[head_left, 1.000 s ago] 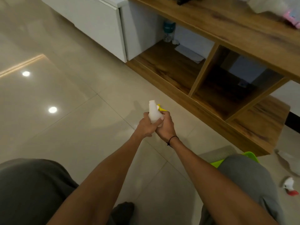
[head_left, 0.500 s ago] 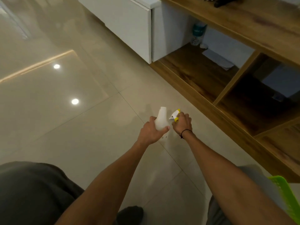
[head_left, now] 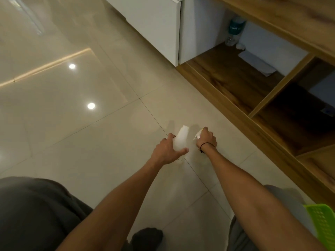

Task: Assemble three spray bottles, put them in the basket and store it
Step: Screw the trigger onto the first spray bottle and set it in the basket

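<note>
Floor [head_left: 76, 134]: glossy pale tiles, two round ceiling-light reflections at the left, a bright strip above them.
Left knee [head_left: 32, 214]: grey cloth, bottom left corner.
Left hand [head_left: 167, 151]: its grip is wrapped round the lower body of the bottle, thumb across the near side.
Spray bottle [head_left: 181, 140]: white, neck tilted up and away from the person, mouth uncapped, held above the floor.
Right hand [head_left: 206, 138]: just beside the bottle's right side, fingers curled down, its grip closed on the sprayer head; a dark band circles the wrist.
Sprayer head [head_left: 198, 135]: only a pale sliver shows past the knuckles, apart from the bottle's neck.
White cabinet [head_left: 155, 24]: top centre, standing on the floor.
Wooden shelf unit [head_left: 253, 84]: right side, open compartments; a clear water bottle [head_left: 233, 31] stands in the back of the leftmost one beside a flat white sheet [head_left: 257, 63].
Basket [head_left: 322, 225]: green, perforated, at the bottom right edge beside the right knee.
</note>
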Motion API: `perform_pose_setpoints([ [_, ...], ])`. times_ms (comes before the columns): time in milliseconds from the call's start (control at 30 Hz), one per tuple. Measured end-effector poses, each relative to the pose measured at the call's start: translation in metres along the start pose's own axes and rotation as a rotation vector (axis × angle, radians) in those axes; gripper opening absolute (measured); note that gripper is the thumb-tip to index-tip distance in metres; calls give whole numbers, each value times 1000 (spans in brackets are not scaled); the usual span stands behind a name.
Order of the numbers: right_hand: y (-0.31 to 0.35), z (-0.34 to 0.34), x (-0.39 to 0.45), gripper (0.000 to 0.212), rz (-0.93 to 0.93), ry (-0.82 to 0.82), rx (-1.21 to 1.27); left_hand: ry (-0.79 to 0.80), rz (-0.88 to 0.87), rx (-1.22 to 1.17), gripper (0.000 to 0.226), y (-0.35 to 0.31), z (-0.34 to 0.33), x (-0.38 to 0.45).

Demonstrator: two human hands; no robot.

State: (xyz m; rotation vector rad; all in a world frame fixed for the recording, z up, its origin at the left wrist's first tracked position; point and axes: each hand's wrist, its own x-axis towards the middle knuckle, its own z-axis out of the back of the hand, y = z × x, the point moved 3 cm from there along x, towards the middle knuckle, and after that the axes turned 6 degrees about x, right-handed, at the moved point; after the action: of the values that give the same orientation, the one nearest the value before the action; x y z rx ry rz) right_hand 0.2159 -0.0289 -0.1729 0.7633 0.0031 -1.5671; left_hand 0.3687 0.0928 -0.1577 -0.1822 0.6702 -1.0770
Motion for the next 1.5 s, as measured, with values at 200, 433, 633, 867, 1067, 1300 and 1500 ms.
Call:
perform_pose_setpoints([
  [200, 26, 45, 23, 35, -88, -63, 765, -31, -55, 43, 88, 3, 1, -2],
  [433, 53, 75, 29, 11, 36, -89, 1062, -73, -66, 92, 84, 17, -2, -4],
  [633, 60, 106, 24, 26, 177, -212, 1059, -95, -100, 137, 83, 22, -4, -10],
  [867, 62, 103, 13, 20, 196, -135, 1109, -115, -172, 172, 84, 14, -7, -16],
  [1067, 54, 88, 8, 18, 191, -99, 1090, -91, -235, 238, 87, 8, -11, -16],
  [1300, 38, 89, 13, 24, 158, -108, 1157, -91, -257, 232, 86, -2, -19, -11],
  [1500, 23, 84, 7, 17, 146, -65, 1165, -124, -207, 116, 85, -19, -17, 1],
])
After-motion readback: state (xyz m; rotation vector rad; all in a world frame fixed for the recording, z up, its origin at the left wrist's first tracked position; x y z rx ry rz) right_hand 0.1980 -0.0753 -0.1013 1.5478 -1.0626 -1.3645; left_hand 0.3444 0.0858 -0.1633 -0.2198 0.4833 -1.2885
